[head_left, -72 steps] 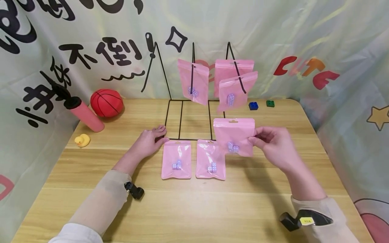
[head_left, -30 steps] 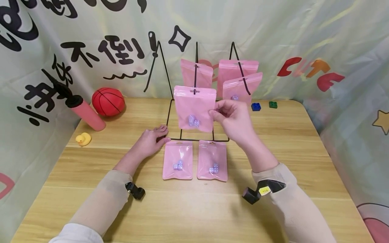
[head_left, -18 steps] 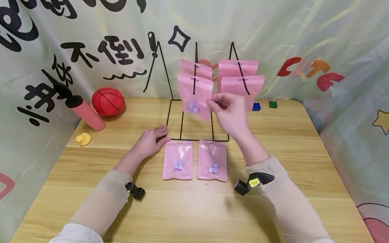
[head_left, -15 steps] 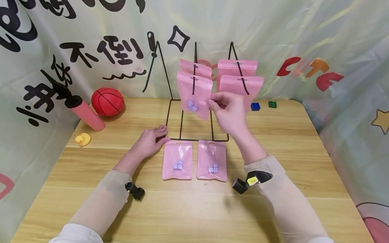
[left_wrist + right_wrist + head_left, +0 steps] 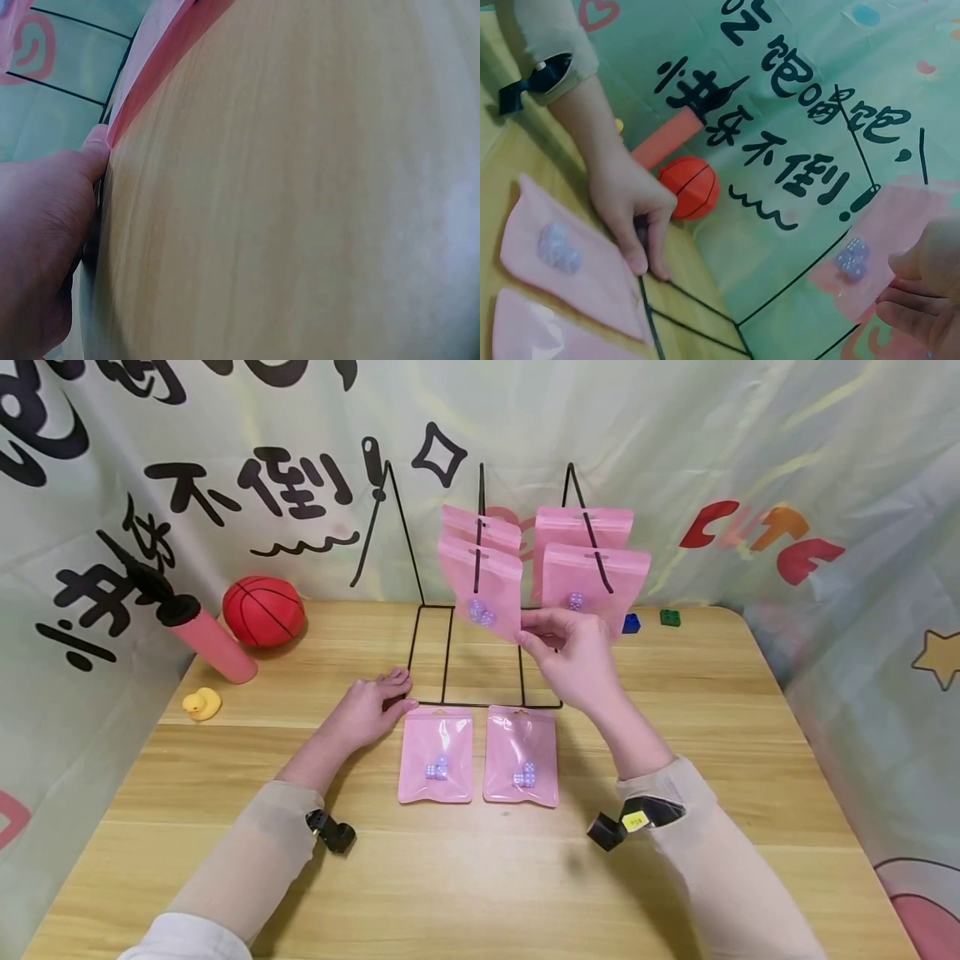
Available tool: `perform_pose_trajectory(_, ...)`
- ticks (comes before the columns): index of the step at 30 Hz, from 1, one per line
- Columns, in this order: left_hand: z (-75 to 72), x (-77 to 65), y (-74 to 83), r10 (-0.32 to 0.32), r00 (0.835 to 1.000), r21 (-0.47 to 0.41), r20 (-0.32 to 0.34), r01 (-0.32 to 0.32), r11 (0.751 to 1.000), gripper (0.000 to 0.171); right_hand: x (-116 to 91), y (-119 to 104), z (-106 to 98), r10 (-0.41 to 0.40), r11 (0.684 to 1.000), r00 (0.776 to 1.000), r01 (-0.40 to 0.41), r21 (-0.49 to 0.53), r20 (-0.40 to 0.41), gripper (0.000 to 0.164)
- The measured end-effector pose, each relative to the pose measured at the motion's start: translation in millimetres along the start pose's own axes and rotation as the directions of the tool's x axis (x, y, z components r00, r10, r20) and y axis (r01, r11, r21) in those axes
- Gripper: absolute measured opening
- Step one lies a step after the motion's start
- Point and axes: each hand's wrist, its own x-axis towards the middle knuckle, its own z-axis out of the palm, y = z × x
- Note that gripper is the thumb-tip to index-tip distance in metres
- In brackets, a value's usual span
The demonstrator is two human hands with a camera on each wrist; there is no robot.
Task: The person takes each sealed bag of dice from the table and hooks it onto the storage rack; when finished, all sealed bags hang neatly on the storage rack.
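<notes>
Right hand (image 5: 572,653) narrowed, thumb and fingers pinching the lower right edge of the front pink bag (image 5: 498,583), which lies to the left of the hand and rises above its fingertips. The bag's long axis runs upright, its bottom leaning slightly toward those fingers, and the middle hook (image 5: 477,575) passes through its top, up and left of the pinch; how that top sits on the hook, against the grip lower down, seems the relation that matters most. Right is clearly the nearer hand to it. Left hand (image 5: 367,710), lower and well off to the left, rests at the front corner of the wire rack (image 5: 447,656), thumb and fingers astride it; whether it grips the wire I cannot tell. Just beside that thumb lies the left flat bag (image 5: 437,731), with the right flat bag (image 5: 521,731) beyond it, below the right hand; both point their long axes toward the rack. Close up, the right wrist view shows the pinch on the bag's edge and the dice (image 5: 853,259) bunched just past the fingertips. Only the left wrist view brings a bag's edge up close by the left thumb, and it leaves the right hand out.
</notes>
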Motion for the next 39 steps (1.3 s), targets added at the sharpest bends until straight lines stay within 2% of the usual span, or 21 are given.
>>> perform_pose_trajectory(6,0.0,0.2,0.3,-0.003,1.000,0.007,0.009,0.003,1.000,0.050,-19.0,20.1,-9.8,-0.056,0.995,0.992,0.066,-0.080,0.115,0.018)
perform_pose_trajectory(11,-1.5,-0.6,0.3,-0.011,1.000,0.011,0.012,0.010,1.000,0.050,-29.0,42.4,-18.6,-0.075,0.974,0.964,0.126,-0.188,0.254,0.031)
perform_pose_trajectory(15,-2.5,-0.9,0.9,-0.017,1.000,0.016,0.017,0.017,1.000,0.051,-35.1,61.9,-23.9,-0.036,0.939,0.937,0.151,-0.308,0.348,0.047)
perform_pose_trajectory(19,-2.8,-0.6,2.1,-0.017,1.000,0.021,0.022,0.017,1.000,0.051,-41.0,83.1,-25.1,0.019,0.912,0.914,0.150,-0.382,0.404,0.059)
perform_pose_trajectory(24,-1.5,-0.4,2.7,-0.026,0.999,0.021,0.025,0.026,0.999,0.050,-49.2,110.5,-20.6,0.069,0.875,0.899,0.154,-0.459,0.432,0.067)
perform_pose_trajectory(29,0.1,-1.8,2.4,-0.020,1.000,0.012,0.014,0.020,1.000,0.050,-55.2,133.3,-12.0,0.095,0.850,0.892,0.158,-0.503,0.441,0.067)
perform_pose_trajectory(33,1.3,-2.2,2.1,-0.007,1.000,0.012,0.004,0.007,1.000,0.049,-58.1,140.0,-8.2,0.102,0.850,0.900,0.142,-0.507,0.424,0.065)
perform_pose_trajectory(39,0.1,-0.4,-0.9,-0.010,1.000,0.021,0.022,0.009,1.000,0.050,-57.3,141.3,-5.0,0.135,0.865,0.908,0.088,-0.495,0.398,0.065)
